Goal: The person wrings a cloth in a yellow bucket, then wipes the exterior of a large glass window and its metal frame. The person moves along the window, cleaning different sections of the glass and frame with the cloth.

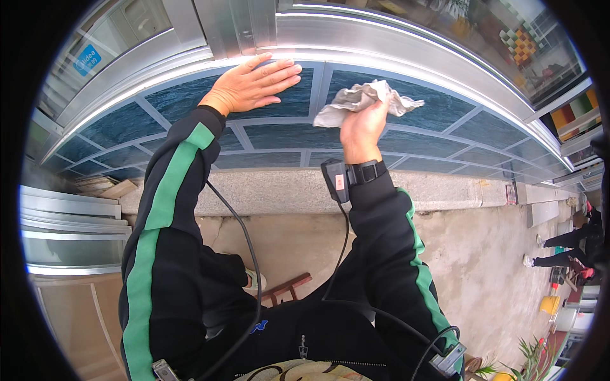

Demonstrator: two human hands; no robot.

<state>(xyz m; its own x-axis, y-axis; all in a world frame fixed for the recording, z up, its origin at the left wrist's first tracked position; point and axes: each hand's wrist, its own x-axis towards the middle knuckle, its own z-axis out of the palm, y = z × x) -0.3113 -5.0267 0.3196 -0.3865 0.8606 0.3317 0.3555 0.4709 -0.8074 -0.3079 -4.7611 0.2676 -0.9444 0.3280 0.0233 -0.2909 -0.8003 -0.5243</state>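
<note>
My right hand (363, 128) grips a crumpled whitish cloth (352, 101) in front of the dark blue tiled wall (290, 136) below a window. Whether the cloth presses on the tiles is hard to tell. To its left, my left hand (250, 85) is spread with nothing in it, palm toward the tiles, close under the bright metal window frame (362, 44). I cannot tell if that palm touches the wall. Pale grout-like lines divide the tiles. Around my right wrist is a black strap with a small black device (336, 180), from which a cable runs down.
A stone ledge (295, 190) runs along the wall's foot. Metal-framed panels (71, 224) lean at the left, near some wooden pieces (114, 187). A brown wooden stool (288, 288) stands by my feet. Another person (567, 252) is far right, near a yellow container (549, 305).
</note>
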